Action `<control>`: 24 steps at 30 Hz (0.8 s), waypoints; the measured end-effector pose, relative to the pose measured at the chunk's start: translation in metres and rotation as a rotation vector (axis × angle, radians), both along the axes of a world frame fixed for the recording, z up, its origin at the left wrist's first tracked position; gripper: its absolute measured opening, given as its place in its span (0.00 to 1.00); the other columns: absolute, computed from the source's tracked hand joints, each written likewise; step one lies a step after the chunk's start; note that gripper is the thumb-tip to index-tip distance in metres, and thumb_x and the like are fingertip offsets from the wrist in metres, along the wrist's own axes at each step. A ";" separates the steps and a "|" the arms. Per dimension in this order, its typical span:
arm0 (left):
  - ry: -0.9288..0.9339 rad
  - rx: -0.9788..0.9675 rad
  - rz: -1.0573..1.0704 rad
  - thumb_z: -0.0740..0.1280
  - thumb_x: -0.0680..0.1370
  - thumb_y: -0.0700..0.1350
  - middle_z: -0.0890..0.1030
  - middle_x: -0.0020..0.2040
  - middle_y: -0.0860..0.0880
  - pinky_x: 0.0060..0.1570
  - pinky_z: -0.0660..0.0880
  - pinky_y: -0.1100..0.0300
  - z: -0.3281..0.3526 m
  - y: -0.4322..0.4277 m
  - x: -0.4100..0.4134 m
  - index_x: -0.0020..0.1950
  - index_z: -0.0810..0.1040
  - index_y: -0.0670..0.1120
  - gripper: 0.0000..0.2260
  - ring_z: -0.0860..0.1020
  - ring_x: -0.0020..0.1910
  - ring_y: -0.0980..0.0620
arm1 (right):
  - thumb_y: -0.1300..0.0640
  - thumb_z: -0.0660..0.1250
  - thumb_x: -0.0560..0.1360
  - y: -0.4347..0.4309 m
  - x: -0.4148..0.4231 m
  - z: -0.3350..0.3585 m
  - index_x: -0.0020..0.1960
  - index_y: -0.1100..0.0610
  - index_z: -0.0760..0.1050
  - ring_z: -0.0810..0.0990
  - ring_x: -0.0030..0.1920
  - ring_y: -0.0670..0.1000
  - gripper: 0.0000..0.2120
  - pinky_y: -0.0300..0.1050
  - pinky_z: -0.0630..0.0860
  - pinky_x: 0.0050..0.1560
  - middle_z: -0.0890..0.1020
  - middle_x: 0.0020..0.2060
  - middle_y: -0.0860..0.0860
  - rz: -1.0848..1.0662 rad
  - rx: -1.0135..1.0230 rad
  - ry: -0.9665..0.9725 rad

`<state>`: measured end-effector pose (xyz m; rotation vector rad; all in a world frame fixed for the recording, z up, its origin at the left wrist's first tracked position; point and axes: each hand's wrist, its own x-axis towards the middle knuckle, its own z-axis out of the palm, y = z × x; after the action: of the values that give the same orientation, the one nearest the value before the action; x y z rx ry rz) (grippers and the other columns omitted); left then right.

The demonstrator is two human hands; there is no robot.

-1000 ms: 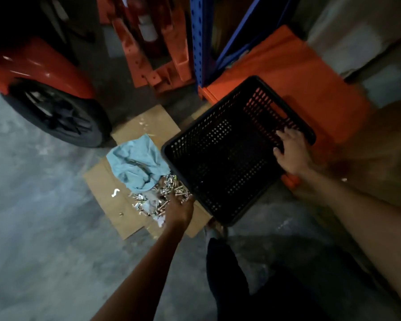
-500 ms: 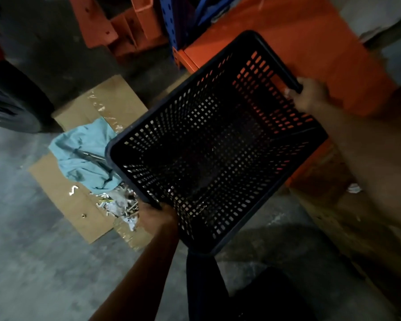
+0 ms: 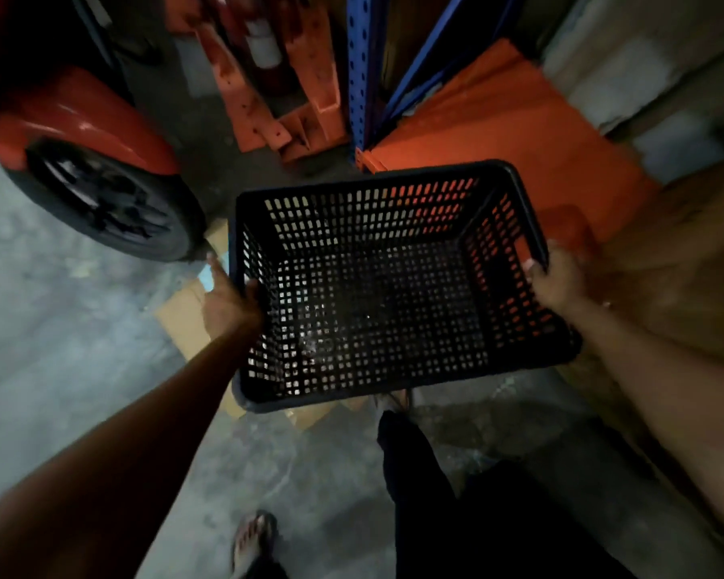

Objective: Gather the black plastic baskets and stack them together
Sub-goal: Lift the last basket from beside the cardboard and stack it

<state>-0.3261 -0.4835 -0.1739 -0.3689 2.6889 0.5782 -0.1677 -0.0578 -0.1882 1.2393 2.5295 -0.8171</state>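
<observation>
One black plastic basket (image 3: pixel 377 311) with perforated walls and floor is held in the air in front of me, its opening facing up, empty inside. My left hand (image 3: pixel 226 302) grips its left rim, thumb over the edge. My right hand (image 3: pixel 556 282) grips the right rim. No other black basket is in view.
A red vehicle with a black wheel (image 3: pixel 109 202) stands at the left. Orange metal parts (image 3: pixel 268 106) and a blue rack post (image 3: pixel 358 77) are behind the basket, an orange panel (image 3: pixel 510 131) at the right. Cardboard (image 3: pixel 185 319) lies on the concrete floor below. My sandalled foot (image 3: pixel 251 541) shows low.
My left hand left the bolts on the cardboard and took the basket's left rim. The basket was lifted off the floor, levelled, and now hangs between both hands above the cardboard.
</observation>
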 end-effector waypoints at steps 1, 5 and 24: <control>0.053 -0.002 -0.094 0.62 0.79 0.49 0.80 0.52 0.29 0.44 0.72 0.48 0.018 -0.012 -0.004 0.80 0.47 0.50 0.34 0.79 0.51 0.31 | 0.64 0.62 0.79 -0.021 0.013 0.022 0.73 0.64 0.65 0.73 0.67 0.64 0.23 0.51 0.67 0.67 0.74 0.67 0.64 0.002 0.019 0.073; 0.168 -0.008 -0.339 0.61 0.77 0.46 0.80 0.52 0.28 0.46 0.74 0.46 0.105 -0.061 -0.018 0.79 0.44 0.56 0.35 0.79 0.48 0.30 | 0.61 0.61 0.80 -0.098 0.061 0.119 0.79 0.51 0.55 0.74 0.67 0.63 0.30 0.47 0.66 0.67 0.75 0.68 0.61 -0.003 0.145 0.135; 0.827 0.284 -0.779 0.62 0.77 0.43 0.77 0.63 0.34 0.61 0.74 0.41 0.675 -0.142 0.116 0.77 0.59 0.51 0.29 0.76 0.62 0.34 | 0.56 0.61 0.80 -0.298 0.333 0.670 0.77 0.49 0.61 0.73 0.65 0.67 0.26 0.56 0.72 0.64 0.78 0.62 0.66 -0.403 0.697 0.468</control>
<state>-0.2103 -0.6256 0.5010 1.1847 3.0325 0.9675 0.1655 -0.3556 0.4819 2.0154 3.1382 -0.2917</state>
